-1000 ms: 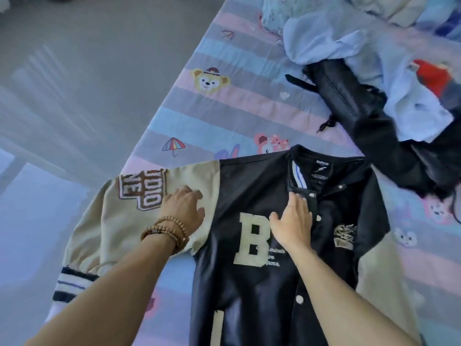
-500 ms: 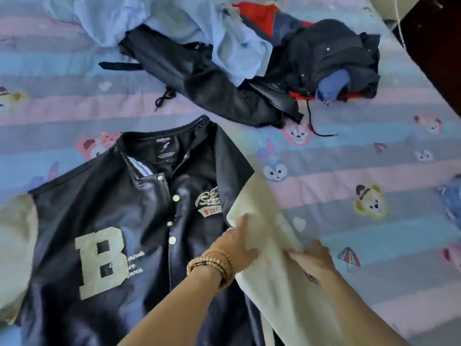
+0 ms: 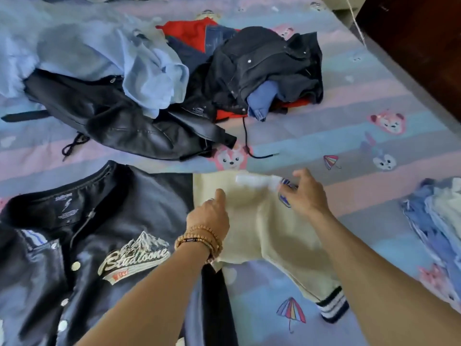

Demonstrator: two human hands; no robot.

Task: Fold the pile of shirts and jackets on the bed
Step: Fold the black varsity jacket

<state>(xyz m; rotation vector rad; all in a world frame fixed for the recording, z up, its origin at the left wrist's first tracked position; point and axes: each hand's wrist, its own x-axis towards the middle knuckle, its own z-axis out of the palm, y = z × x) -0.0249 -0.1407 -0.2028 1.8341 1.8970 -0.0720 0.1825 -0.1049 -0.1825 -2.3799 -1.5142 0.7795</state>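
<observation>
Both hands, left hand (image 3: pixel 210 216) and right hand (image 3: pixel 305 193), press the cream sleeve (image 3: pixel 264 236), seemingly flat.

A dark wooden cabinet (image 3: pixel 414 51) stands beside the bed, a thin cord (image 3: pixel 355 18) hanging near it.

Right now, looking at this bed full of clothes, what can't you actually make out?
- Varsity jacket: its lower part and other sleeve are cut off by the head view's bottom and left edges.
- Right hand: motion blur hides whether its fingers grip the cream sleeve.
- Left hand: seen from behind; its fingertips are hidden.
- Clothes pile: garments overlap, so their number is unclear.
- Collar label: print too small.
</observation>
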